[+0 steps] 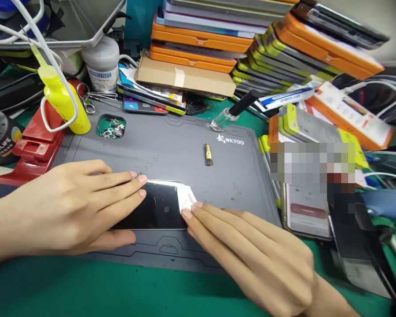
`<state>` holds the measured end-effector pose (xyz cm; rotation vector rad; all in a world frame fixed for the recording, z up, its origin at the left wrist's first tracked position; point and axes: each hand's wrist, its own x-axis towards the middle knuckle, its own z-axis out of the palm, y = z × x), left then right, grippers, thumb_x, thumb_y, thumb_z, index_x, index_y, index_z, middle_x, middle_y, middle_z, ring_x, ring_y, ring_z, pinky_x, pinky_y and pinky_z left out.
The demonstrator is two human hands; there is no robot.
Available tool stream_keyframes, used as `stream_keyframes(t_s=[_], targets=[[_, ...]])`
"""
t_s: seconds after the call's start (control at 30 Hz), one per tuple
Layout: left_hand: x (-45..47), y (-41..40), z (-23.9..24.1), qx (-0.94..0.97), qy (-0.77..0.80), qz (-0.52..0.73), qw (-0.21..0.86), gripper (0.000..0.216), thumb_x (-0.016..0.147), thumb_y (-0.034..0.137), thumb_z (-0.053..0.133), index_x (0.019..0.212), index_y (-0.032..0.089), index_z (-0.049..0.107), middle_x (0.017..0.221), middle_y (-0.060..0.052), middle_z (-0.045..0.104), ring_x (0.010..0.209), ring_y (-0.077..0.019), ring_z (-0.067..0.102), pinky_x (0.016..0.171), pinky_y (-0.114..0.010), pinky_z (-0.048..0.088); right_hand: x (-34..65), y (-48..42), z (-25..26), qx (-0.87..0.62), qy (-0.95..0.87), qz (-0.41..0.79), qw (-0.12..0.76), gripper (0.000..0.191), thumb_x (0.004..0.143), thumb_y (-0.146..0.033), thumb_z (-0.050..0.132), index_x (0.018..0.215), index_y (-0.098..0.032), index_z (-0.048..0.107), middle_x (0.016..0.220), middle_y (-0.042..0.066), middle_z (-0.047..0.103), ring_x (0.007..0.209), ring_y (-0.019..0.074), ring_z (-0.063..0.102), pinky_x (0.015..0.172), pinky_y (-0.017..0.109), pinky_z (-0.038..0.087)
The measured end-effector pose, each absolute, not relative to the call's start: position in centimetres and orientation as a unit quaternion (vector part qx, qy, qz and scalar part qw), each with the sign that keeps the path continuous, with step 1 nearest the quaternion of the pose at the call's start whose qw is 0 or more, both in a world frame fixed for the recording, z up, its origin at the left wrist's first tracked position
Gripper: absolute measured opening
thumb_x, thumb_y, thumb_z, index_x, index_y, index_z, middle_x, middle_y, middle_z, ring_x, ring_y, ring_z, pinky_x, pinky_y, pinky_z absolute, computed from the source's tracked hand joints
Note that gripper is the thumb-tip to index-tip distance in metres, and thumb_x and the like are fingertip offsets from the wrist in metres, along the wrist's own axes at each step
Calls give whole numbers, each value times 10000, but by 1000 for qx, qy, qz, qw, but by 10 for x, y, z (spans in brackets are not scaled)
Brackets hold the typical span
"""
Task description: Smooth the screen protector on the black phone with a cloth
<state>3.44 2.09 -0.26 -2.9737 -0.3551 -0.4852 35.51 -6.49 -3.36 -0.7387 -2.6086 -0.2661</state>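
A black phone [158,207] lies screen-up on the grey work mat [185,149]. My left hand [72,207] rests flat across the phone's left part, fingers stretched out and pressing it down. My right hand [251,246] comes in from the lower right. Its extended fingertips press a small white wipe [185,197] against the phone's right end. The phone's left end is hidden under my left hand.
A small brass brush [208,155] and a clear bottle with a black cap [229,114] lie on the mat. A yellow squeeze bottle [61,99], a white paste jar [102,64] and a red holder [39,138] stand left. Stacked orange cases [198,44] fill the back; another phone [305,211] lies right.
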Motion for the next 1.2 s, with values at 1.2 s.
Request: stream_keyframes(t_s=[1.2], targets=[[33, 20, -1, -976, -146, -151, 56, 558, 1183, 446, 306, 1205, 155, 781, 1289, -96, 821, 1069, -226, 815, 847, -379, 597, 344, -56, -23, -268, -932, -121, 213, 157, 985, -40, 708, 1103, -48, 812, 1067, 136, 861, 969, 243, 837, 776, 347, 692]])
